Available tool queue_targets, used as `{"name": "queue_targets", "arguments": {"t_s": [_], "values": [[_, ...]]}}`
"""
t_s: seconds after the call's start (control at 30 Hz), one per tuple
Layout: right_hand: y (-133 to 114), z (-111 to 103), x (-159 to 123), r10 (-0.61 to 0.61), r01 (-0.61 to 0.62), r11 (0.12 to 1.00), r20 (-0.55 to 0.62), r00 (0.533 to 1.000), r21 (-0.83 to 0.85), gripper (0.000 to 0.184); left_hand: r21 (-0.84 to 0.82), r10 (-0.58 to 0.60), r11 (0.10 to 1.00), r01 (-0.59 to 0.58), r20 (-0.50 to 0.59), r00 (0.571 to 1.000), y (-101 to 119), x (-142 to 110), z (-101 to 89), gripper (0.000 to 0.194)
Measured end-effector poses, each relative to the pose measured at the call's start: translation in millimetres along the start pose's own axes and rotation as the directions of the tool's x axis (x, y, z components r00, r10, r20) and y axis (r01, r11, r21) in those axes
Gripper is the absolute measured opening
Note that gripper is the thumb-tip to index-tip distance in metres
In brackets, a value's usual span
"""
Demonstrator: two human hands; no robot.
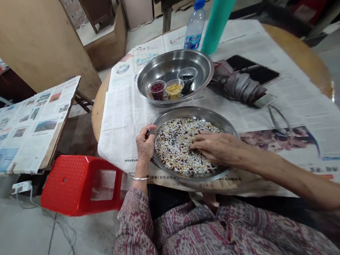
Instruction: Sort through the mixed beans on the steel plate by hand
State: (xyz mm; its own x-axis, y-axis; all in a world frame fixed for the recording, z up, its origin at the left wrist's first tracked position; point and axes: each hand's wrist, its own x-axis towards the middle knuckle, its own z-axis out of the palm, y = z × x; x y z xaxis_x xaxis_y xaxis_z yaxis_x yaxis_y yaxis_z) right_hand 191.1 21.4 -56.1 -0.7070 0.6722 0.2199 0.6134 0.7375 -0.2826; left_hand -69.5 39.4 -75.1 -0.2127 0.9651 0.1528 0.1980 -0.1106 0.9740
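The left hand (145,143) is curled, with its fingers bent against the rim of a shallow round stainless-steel plate (228,128); whether anything is pinched between them cannot be told. The right hand (212,147) is held palm down with the fingers loosely spread, and its fingertips are laid on a speckled mixture of white, dark red and black grains and beans (175,151). That mixture is spread across the plate, which is placed near the table's edge closest to the person. A silver bangle (140,178) is worn on the left wrist, and both forearms emerge from a patterned mauve-and-pink sleeve (132,230).

Printed newspaper sheets (126,120) are laid over a round wooden table (299,55). Beyond the plate, a larger stainless-steel basin (151,74) is placed, holding three small clear cups: dark red beans (157,91) are held in one, yellow grains (174,90) in another and black seeds (187,80) in the third. A clear plastic water bottle with a blue cap (194,24) and a teal bottle (218,15) are stood behind the basin. A folded grey umbrella (239,85) is laid on a flat black rectangular object (252,69). A red plastic stool (81,182) is placed on the floor beside the table.
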Motion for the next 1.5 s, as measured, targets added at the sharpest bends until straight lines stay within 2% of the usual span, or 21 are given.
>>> {"name": "queue_targets", "arguments": {"t_s": [0.1, 0.17, 0.27, 0.33, 0.4, 0.5, 0.6, 0.67, 0.77, 0.87, 0.97, 1.03, 1.1, 1.17, 1.27, 1.33, 1.4, 1.5], "values": [[4.9, 2.1, 16.4, 0.088, -0.094, 0.994, -0.103, 0.991, -0.063, 0.033, -0.017, -0.004, 1.000, 0.003, -0.009, 1.000, -1.7, 0.4, 0.3, 0.029], [8.2, 1.7, 23.4, 0.200, -0.216, 0.973, -0.167, 0.965, -0.084, 0.032, -0.031, -0.008, 0.999, 0.008, -0.010, 1.000, -3.1, 0.9, 0.5, 0.028], [6.8, 3.8, 30.7, 0.324, -0.342, 0.937, -0.182, 0.928, -0.075, 0.033, -0.031, -0.020, 0.999, 0.020, -0.010, 1.000, -3.4, 1.2, 0.5, 0.030], [-0.3, 8.0, 36.0, 0.342, -0.352, 0.935, -0.156, 0.926, -0.036, 0.038, -0.026, -0.015, 1.000, 0.015, -0.011, 1.000, -2.1, 0.9, 0.3, 0.032], [-11.2, 13.1, 41.8, 0.304, -0.301, 0.952, -0.117, 0.945, 0.047, 0.034, -0.019, -0.005, 1.000, 0.005, -0.012, 1.000, -0.3, 0.4, 0.1, 0.033], [-30.8, 18.9, 46.9, 0.178, -0.167, 0.961, -0.035, 0.983, 0.221, 0.021, -0.003, -0.001, 1.000, 0.000, -0.014, 1.000, 1.3, -0.1, 0.0, 0.033], [-50.7, 19.4, 44.6, 0.038, -0.036, 0.945, -0.001, 0.999, 0.324, 0.021, 0.002, 0.003, 1.000, -0.003, -0.013, 1.000, 0.7, 0.1, 0.1, 0.029], [-61.8, 18.2, 42.4, -0.073, 0.072, 0.950, -0.008, 0.997, 0.304, 0.020, -0.002, 0.014, 1.000, -0.014, -0.012, 1.000, -0.1, 0.5, 0.3, 0.028], [-69.5, 17.6, 46.8, -0.211, 0.207, 0.963, 0.004, 0.978, 0.174, 0.017, 0.002, 0.011, 1.000, -0.011, -0.016, 1.000, -0.4, 1.1, 0.6, 0.027], [-63.2, 17.4, 60.2, -0.195, 0.195, 0.981, 0.055, 0.979, 0.001, 0.016, 0.007, 0.002, 1.000, -0.002, -0.017, 1.000, 0.0, 1.1, 0.5, 0.027], [-46.6, 13.1, 72.9, -0.039, 0.050, 0.989, 0.081, 0.996, -0.137, 0.020, -0.005, 0.016, 1.000, -0.016, -0.010, 1.000, -0.9, 0.8, 0.4, 0.030], [-33.8, 8.2, 78.1, 0.077, -0.066, 0.981, 0.052, 0.996, -0.185, 0.025, -0.011, 0.024, 1.000, -0.024, -0.006, 1.000, -2.4, 0.9, 0.5, 0.032], [-22.6, 3.6, 82.4, 0.130, -0.126, 0.972, 0.009, 0.991, -0.198, 0.028, -0.010, 0.027, 1.000, -0.027, -0.004, 1.000, -3.9, 1.2, 0.8, 0.033], [-14.7, 1.4, 87.8, 0.084, -0.084, 0.980, -0.008, 0.996, -0.182, 0.028, -0.009, 0.024, 1.000, -0.024, -0.001, 1.000, -4.6, 1.5, 1.1, 0.032], [-8.1, 3.5, 97.4, -0.084, 0.086, 0.988, 0.027, 0.996, -0.131, 0.028, -0.010, 0.018, 1.000, -0.018, 0.006, 1.000, -3.6, 1.7, 1.2, 0.028], [-4.1, 6.2, 100.9, -0.125, 0.130, 0.982, 0.045, 0.991, -0.136, 0.028, -0.004, 0.025, 1.000, -0.025, 0.008, 1.000, -2.2, 1.7, 1.1, 0.027], [2.1, 7.1, 98.9, -0.084, 0.091, 0.981, 0.050, 0.995, -0.171, 0.027, 0.000, 0.031, 1.000, -0.031, 0.008, 0.999, -1.1, 1.9, 1.2, 0.028], [15.1, 2.5, 85.7, 0.052, -0.041, 0.980, 0.054, 0.997, -0.194, 0.027, -0.005, 0.023, 1.000, -0.023, 0.003, 1.000, -1.0, 2.3, 1.5, 0.030]]}}
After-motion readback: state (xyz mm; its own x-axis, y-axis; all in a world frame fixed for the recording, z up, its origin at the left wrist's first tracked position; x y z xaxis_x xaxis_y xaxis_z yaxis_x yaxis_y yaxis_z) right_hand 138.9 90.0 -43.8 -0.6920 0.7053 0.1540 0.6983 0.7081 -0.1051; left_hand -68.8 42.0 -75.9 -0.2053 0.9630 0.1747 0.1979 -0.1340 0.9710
